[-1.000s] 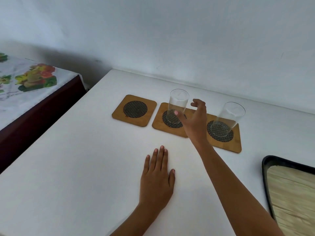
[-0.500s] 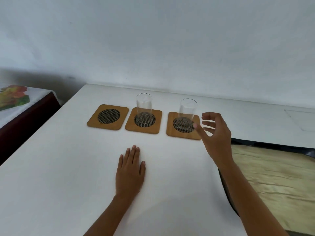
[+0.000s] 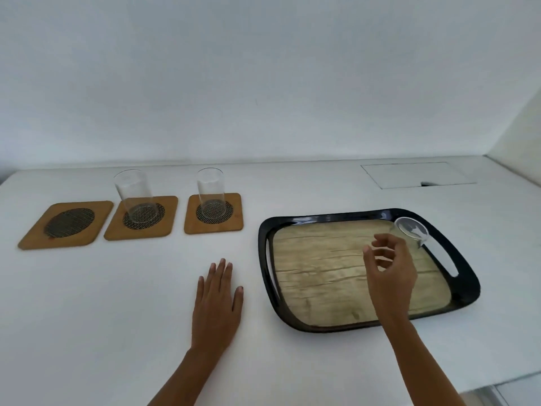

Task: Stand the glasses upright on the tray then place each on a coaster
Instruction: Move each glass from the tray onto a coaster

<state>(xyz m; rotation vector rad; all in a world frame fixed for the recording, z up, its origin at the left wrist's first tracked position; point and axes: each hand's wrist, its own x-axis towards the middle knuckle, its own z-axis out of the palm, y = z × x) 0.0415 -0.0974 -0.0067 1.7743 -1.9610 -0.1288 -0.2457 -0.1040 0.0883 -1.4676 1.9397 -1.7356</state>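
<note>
- Third glass (image 3: 409,231): far right corner of the tray (image 3: 465,284); the lower part is hidden behind the right hand (image 3: 390,271), so whether it stands or tilts cannot be told.
- Both forearms are cut off at the near frame edge.
- Two glasses stand upright: one (image 3: 134,196) on the middle coaster (image 3: 142,218), one (image 3: 211,193) on the right coaster (image 3: 213,213).
- Left coaster (image 3: 66,224) is bare.
- A flush panel (image 3: 417,174) is set in the white table (image 3: 117,303) at far right.
- Right hand hangs over the tray, fingers loosely curled and parted, gripping nothing; the glass lies just beyond its fingertips.
- Left hand (image 3: 218,300) lies flat, fingers spread on the table, left of the tray.
</note>
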